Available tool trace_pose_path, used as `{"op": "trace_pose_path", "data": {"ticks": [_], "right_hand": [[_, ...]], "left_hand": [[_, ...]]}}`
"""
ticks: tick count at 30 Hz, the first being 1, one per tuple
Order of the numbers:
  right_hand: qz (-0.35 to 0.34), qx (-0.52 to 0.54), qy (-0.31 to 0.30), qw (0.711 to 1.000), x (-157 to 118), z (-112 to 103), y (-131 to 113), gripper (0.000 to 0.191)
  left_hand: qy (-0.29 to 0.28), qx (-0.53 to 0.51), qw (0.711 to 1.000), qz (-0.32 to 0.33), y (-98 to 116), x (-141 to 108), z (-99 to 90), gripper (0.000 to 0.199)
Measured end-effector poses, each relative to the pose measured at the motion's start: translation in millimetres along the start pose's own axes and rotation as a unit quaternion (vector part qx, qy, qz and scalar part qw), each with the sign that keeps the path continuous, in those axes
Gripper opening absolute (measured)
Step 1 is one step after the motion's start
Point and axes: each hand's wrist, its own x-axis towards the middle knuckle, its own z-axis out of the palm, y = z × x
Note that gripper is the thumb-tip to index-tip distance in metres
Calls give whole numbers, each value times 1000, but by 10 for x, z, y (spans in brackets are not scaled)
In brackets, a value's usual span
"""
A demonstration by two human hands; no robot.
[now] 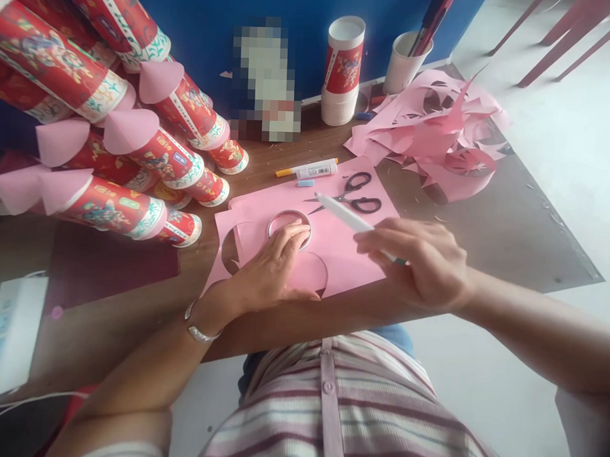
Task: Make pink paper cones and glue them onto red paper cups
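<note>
one cup (401,66) of pens (433,25), left hand (276,262) open against ring (285,211) on pink paper (344,264), right hand (424,262) gripping marker (346,214)

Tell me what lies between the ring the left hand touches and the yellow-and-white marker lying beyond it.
In the head view, a small light-blue cap and a stretch of pink paper lie between the ring and the marker.

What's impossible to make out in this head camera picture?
All in the head view:
Ring: part of its rim, covered by the left hand.
White pen: part of its barrel, behind the right hand's fingers.
Yellow-tipped marker: label print, too small.
Thing by the blue wall: masked by pixelation.
Red legs: their upper ends, cut by the top edge.
</note>
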Motion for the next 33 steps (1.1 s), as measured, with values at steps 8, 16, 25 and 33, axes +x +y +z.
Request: {"op": "trace_pose_path", "data": {"ticks": [8,16,25,33], "right_hand": [[125,185,-23,975,412,510,409,25],[129,185,-218,949,398,764,612,60],[35,117,-275,954,414,771,625,62],[57,106,-296,947,426,808,643,63]], "left_hand": [[-10,-7,1000,-15,42,5,-41,104],[10,-31,999,-30,45,22,-15,91],[19,-35,999,-32,53,-15,-9,89],[28,-34,999,-16,55,17,-80,77]]}}
